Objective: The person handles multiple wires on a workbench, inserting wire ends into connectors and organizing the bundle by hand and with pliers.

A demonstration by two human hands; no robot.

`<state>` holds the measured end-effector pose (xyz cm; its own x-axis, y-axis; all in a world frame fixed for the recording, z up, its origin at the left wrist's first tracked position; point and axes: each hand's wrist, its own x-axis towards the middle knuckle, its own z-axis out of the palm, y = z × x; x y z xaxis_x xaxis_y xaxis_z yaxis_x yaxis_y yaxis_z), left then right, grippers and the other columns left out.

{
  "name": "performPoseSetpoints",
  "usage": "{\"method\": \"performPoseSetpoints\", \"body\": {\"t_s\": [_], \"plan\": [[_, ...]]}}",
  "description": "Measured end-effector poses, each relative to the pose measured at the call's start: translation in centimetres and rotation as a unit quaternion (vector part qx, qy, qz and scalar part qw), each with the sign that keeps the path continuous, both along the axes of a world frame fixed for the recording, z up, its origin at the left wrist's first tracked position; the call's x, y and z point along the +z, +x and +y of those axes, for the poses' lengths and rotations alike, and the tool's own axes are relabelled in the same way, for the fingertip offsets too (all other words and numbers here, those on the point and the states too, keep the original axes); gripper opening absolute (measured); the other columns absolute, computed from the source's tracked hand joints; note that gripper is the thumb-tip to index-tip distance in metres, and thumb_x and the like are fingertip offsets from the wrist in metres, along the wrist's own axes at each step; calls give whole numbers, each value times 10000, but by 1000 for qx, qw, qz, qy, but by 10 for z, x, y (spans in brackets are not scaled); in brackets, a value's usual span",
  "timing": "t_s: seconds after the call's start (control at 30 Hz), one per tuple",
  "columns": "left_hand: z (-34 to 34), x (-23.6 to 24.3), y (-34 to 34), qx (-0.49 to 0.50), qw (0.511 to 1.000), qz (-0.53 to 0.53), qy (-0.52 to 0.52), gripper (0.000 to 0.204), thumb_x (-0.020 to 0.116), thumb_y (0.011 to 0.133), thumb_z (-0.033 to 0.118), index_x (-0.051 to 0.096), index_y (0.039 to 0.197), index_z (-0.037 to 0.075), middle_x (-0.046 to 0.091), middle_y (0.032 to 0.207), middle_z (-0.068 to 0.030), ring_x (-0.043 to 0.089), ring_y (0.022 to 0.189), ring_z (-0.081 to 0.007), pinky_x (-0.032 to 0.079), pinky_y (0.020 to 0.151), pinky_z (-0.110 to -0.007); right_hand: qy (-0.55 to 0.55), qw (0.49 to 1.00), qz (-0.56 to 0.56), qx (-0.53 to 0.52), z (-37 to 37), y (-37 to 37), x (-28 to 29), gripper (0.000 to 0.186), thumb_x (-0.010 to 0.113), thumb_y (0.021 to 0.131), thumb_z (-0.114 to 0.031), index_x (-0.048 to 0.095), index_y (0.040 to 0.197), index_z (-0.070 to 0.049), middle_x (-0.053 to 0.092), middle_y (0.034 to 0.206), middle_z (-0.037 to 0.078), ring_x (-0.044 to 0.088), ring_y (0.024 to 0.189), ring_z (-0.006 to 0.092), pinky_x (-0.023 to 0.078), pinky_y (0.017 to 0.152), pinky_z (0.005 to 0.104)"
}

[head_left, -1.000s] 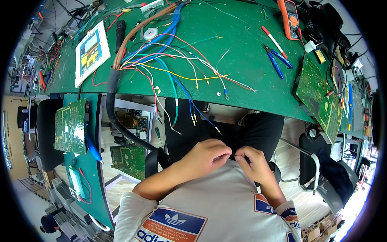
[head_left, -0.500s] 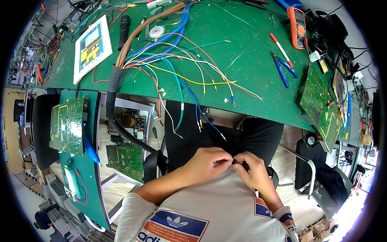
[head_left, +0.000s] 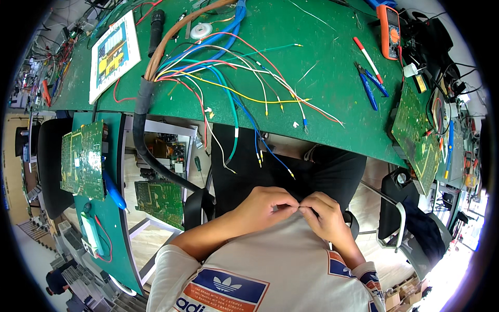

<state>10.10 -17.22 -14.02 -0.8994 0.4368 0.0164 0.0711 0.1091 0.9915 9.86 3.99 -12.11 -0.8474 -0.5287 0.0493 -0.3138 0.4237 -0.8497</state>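
My left hand [head_left: 267, 207] and my right hand [head_left: 323, 214] meet in front of my shirt, above my lap. Both are closed in a pinch, fingertips almost touching. Whatever they pinch, if anything, is too small or hidden to name. Beyond them a thick black-sleeved cable [head_left: 144, 101] splits into many thin coloured wires spread over the green table [head_left: 312, 67]. Blue wires [head_left: 249, 122] with yellow tips hang over the near edge, closest to my hands. A yellow wire [head_left: 249, 93] and a green wire [head_left: 235, 112] lie among them.
Blue-handled cutters [head_left: 369, 88], a red-and-white marker [head_left: 367, 60] and an orange multimeter [head_left: 389, 34] lie at the right. Circuit boards stand at the right edge [head_left: 414, 138] and on the left side table [head_left: 83, 161]. A white-framed picture panel [head_left: 115, 57] and a black flashlight [head_left: 156, 32] are at upper left.
The view has shifted slightly, so the table and wires sit a little differently in the picture. My fingertips have drawn closer together; a small dark bit between them no longer shows.
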Motion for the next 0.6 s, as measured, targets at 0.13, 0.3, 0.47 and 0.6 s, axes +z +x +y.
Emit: {"method": "performPoseSetpoints", "body": {"t_s": [0.13, 0.3, 0.47, 0.6], "plan": [[1, 0, 3, -2, 1000, 7, -27, 104, 720, 803, 48, 695, 900, 20, 688, 821, -92, 680, 751, -223, 542, 650, -297, -6, 998, -56, -34, -6, 4, 4, 126, 690, 768, 20, 639, 883, 10, 624, 779, 119, 614, 699, 284, 500, 624, 364], [2, 8, 4, 33, 998, -49, -13, 119, 729, 814, 73, 690, 912, 17, 685, 823, -108, 684, 760, -213, 536, 656, -295, -5, 1000, -15, -21, 1, 3, -1, 157, 699, 766, 13, 653, 916, 12, 634, 791, 123, 617, 693, 279, 502, 619, 360], [-8, 9, 3, 23, 997, -33, -71, 100, 717, 833, 80, 684, 899, 12, 661, 775, -100, 639, 644, -181, 496, 575, -269, -23, 999, 12, -22, 6, -1, -1, 167, 705, 760, 18, 656, 919, 28, 627, 780, 122, 596, 660, 232, 481, 592, 305], [-3, 10, 5, 37, 997, 18, -66, 93, 726, 815, 49, 686, 889, 9, 652, 755, -94, 605, 602, -171, 474, 538, -263, -12, 999, -47, -24, 6, 2, 4, 158, 734, 757, -22, 669, 899, -2, 640, 795, 88, 615, 713, 247, 478, 632, 339]]}}
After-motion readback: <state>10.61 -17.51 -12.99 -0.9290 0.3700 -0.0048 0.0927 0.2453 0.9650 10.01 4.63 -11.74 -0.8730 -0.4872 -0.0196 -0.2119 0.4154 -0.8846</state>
